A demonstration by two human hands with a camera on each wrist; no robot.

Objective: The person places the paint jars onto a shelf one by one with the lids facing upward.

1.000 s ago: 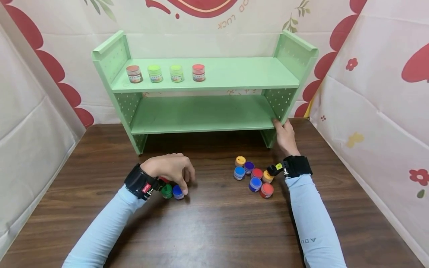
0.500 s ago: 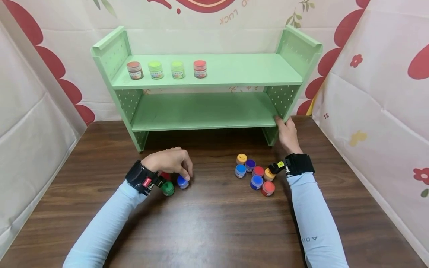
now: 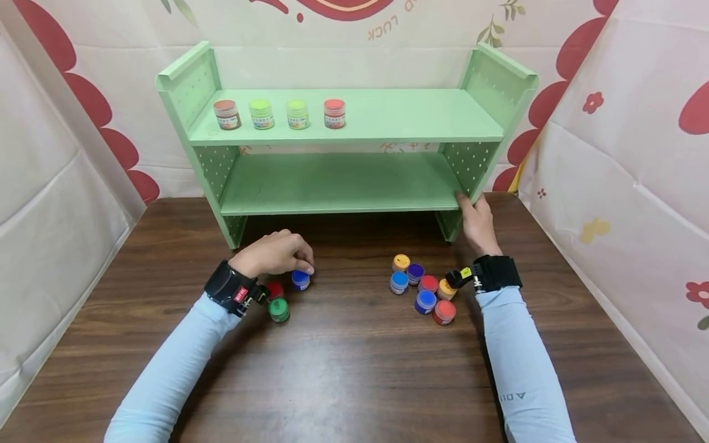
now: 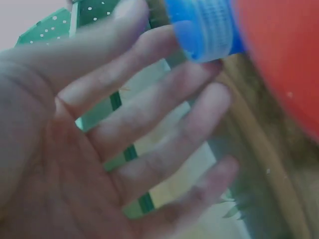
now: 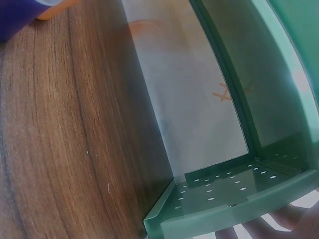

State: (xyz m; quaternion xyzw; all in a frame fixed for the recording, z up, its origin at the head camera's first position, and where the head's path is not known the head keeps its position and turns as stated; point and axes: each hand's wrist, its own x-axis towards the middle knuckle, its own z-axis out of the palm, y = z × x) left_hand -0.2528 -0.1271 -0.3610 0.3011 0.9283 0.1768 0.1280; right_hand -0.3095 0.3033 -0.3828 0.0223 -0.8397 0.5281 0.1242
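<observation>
My left hand point(image 3: 275, 253) pinches a small blue-lidded paint jar point(image 3: 301, 280) between thumb and fingers, low over the table or on it; which, I cannot tell. In the left wrist view the blue jar point(image 4: 212, 30) meets the fingertips, and the other fingers spread loosely. A red-lidded jar point(image 3: 274, 290) and a green-lidded jar point(image 3: 279, 310) stand beside that wrist. My right hand point(image 3: 479, 226) grips the right side panel of the green two-tier shelf point(image 3: 343, 181). Its fingers point(image 5: 259, 230) show behind the perforated panel in the right wrist view.
On the top tier several jars stand in a row, from a brownish-red jar point(image 3: 228, 115) to a red jar point(image 3: 335, 114). Several more, including a purple-lidded jar point(image 3: 415, 274) and a dark-blue-lidded jar point(image 3: 425, 301), cluster near the right wrist. Printed cloth point(image 3: 626, 154) walls the table.
My left hand has moved the blue jar away from the green one, toward the shelf, uncovering the red jar. My right hand keeps its grip on the shelf.
</observation>
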